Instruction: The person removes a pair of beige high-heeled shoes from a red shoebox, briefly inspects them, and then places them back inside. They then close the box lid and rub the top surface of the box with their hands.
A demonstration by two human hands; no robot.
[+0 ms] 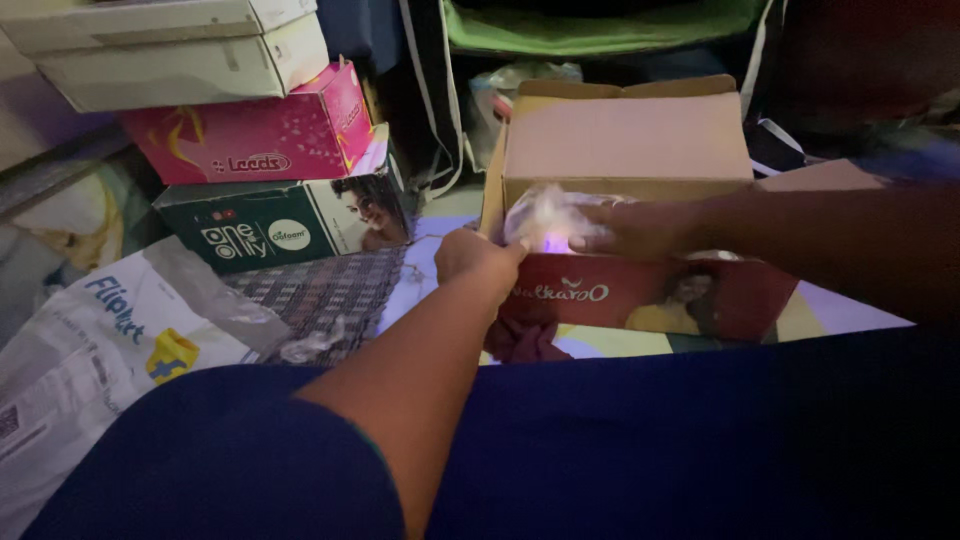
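The red shoebox [650,295] is lying on the floor with its brown lid [625,135] already tipped up and back, and the crinkled wrapping [545,215] inside is being handled, though what lies under it is hidden, so the unpacking is judged to be only just begun. The near left rim is being gripped by the left hand [475,255], curled closed, while the wrapping is being pressed by the right hand [640,228], held flat with fingers together.
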